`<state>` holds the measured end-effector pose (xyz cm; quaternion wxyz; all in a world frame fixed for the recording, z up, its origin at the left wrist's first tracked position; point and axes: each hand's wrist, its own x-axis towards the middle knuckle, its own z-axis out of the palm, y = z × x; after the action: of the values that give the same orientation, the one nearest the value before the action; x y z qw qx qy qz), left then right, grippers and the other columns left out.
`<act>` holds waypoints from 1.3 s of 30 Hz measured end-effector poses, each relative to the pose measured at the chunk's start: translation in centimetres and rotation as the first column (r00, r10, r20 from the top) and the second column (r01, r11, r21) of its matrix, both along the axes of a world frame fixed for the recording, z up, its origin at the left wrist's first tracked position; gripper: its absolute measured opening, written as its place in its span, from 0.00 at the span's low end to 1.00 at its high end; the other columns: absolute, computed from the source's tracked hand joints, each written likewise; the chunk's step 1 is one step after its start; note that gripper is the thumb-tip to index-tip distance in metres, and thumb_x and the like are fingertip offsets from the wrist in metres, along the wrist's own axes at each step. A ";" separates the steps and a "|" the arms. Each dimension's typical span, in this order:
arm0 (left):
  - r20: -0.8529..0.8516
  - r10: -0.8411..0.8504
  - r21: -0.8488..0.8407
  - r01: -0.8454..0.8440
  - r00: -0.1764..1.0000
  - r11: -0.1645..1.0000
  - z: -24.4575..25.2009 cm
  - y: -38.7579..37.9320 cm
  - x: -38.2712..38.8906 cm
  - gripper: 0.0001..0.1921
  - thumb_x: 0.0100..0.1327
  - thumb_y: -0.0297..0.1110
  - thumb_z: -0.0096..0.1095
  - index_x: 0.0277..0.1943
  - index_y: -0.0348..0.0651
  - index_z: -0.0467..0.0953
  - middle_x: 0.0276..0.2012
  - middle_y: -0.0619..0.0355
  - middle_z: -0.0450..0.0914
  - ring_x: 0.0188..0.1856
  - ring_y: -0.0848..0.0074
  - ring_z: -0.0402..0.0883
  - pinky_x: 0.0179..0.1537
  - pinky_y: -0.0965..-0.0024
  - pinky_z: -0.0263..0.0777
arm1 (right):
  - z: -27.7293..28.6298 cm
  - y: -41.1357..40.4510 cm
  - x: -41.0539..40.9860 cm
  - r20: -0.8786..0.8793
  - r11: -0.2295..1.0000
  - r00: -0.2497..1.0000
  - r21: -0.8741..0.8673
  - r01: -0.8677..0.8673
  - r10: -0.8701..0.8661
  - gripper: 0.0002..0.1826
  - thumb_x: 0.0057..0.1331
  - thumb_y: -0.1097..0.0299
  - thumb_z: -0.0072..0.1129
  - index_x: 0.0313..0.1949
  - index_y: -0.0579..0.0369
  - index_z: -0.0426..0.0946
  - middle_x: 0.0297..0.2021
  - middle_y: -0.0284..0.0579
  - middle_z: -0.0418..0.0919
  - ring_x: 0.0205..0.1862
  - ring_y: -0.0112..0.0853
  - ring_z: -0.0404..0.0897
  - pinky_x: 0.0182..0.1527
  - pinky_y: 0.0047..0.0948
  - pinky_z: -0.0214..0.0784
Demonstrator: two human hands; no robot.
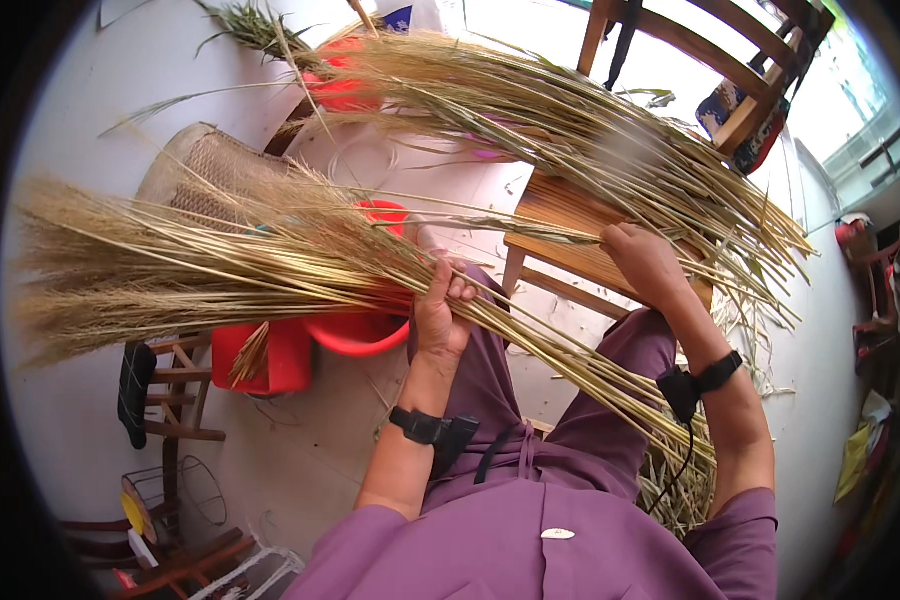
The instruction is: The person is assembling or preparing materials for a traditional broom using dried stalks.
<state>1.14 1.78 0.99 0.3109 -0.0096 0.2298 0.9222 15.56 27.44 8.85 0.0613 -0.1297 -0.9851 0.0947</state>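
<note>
My left hand (442,311) is closed around a thick bundle of dry plumed grass stalks (285,277). The feathery heads fan out to the left, while the bare stems slant across my lap to the lower right. My right hand (641,259) pinches a stalk with a dry leaf sheath (510,223), held roughly level above the bundle. Beyond my right hand, a larger pile of similar stalks (570,127) lies across a wooden stool (562,206), its plumes to the left.
Below the bundle stand a red bucket (367,345) and a red box (270,364) holding short stalk pieces. A woven basket (202,176) sits at the left. A wooden chair (720,60) stands at the upper right. Stripped leaves (679,487) lie by my right side.
</note>
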 end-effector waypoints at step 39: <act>0.098 -0.007 -0.019 0.009 0.995 1.000 -0.5 0.2 -0.7 0.06 0.66 0.31 0.60 0.40 0.39 0.71 0.31 0.61 0.73 0.25 0.84 0.68 0.30 0.77 0.68 | -0.8 -4.2 23.5 0.386 0.727 0.888 -0.531 0.436 -0.250 0.07 0.65 0.68 0.54 0.34 0.58 0.73 0.24 0.43 0.72 0.27 0.32 0.69 0.34 0.28 0.65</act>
<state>0.47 1.97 0.46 0.3251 -0.0567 0.2234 0.9171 39.04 23.23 8.01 -0.1109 -0.3364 -0.8585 0.3709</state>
